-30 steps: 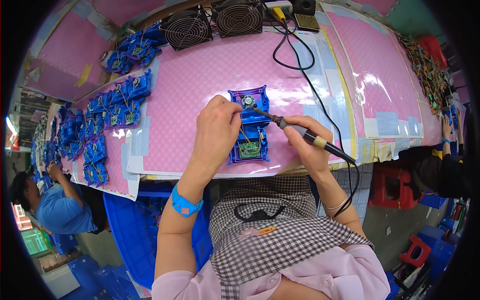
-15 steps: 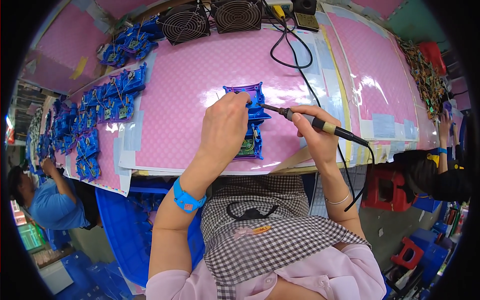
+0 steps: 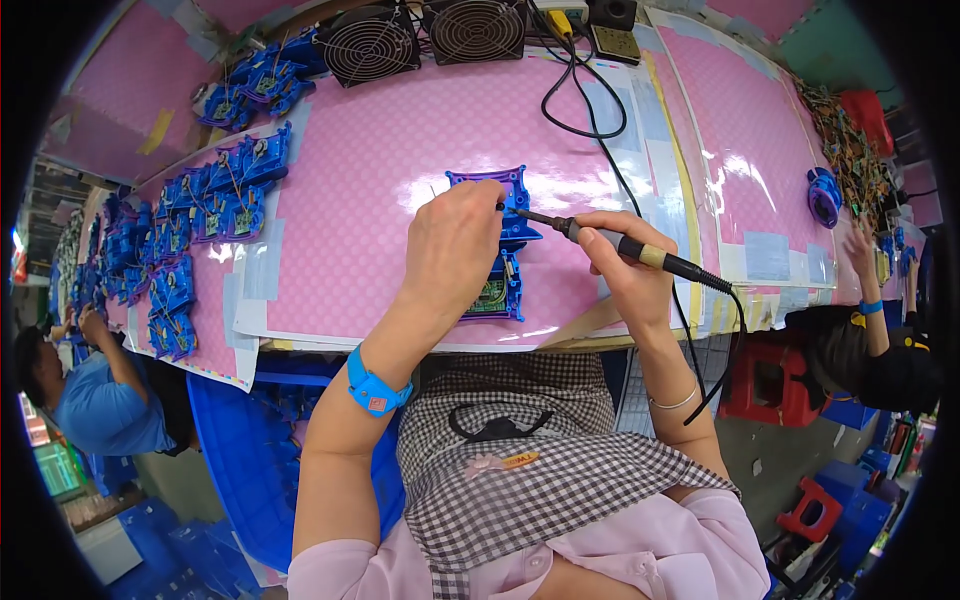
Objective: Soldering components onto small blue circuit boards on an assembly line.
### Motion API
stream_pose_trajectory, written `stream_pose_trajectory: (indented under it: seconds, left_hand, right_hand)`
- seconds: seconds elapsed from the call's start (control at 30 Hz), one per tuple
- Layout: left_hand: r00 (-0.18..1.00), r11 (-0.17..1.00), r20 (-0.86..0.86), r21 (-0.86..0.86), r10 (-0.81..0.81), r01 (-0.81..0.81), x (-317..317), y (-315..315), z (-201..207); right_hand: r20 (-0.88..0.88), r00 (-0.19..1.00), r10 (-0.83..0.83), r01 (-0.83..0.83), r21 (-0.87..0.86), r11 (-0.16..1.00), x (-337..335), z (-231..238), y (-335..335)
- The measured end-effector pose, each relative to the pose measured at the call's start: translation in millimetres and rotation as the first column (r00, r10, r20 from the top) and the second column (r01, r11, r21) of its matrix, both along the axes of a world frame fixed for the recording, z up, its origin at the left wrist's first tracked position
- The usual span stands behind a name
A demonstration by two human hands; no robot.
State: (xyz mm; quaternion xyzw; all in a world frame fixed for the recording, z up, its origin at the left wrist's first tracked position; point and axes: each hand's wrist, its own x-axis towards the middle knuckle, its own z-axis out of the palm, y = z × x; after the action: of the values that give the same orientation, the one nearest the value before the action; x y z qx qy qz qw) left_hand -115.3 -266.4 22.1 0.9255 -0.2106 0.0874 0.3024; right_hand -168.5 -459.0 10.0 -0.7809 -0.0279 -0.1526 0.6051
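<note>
A pink-patterned table [image 3: 350, 180] spreads across the view. Below its near edge, to the person's left, stands a big blue crate [image 3: 228, 450]. On the table's left side, blue housings [image 3: 240, 165] with boards and wires lie in rows, and two black fans [image 3: 368, 50] with round guards stand along the far edge. A soldering iron [image 3: 652, 257] points leftward, its handle gripped by the thumb and wrapped fingers of the right hand [image 3: 635, 285]. A two-part blue and purple housing [image 3: 512, 236] lies on the table in front of the person, the iron's tip at its upper part; whether they touch cannot be told. The left hand [image 3: 455, 245] covers some of that housing, fingers bunched close together just beside the tip; what they pinch, if anything, is hidden. In the housing's lower part sits a small green circuit board [image 3: 490, 298], partly in view
</note>
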Motion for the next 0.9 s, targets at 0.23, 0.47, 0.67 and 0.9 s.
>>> stream_pose_trajectory:
  seconds: [0.23, 0.47, 0.67, 0.9]
  left_hand:
    - [0.97, 0.896, 0.086, -0.41, 0.226, -0.172, -8.1, 27.0, 14.8]
    - [0.867, 0.759, -0.367, -0.439, 0.338, -0.482, -15.8, 56.9, -14.0]
    - [0.942, 0.875, -0.115, -0.349, 0.316, -0.336, -18.2, 42.9, -7.0]
    - [0.95, 0.837, -0.136, -0.449, 0.281, -0.312, -23.7, 21.6, 4.0]
  right_hand:
    - [0.03, 0.999, 0.016, -0.015, -0.031, 0.999, -1.5, 2.7, -2.1]
    - [0.07, 0.998, 0.008, -0.009, 0.011, 1.0, -2.2, 6.1, -3.1]
    - [0.073, 0.997, 0.022, -0.019, -0.04, 0.999, -2.3, -0.1, -1.4]
    - [0.069, 0.998, 0.009, -0.007, -0.025, 1.0, -1.6, 2.8, 0.8]
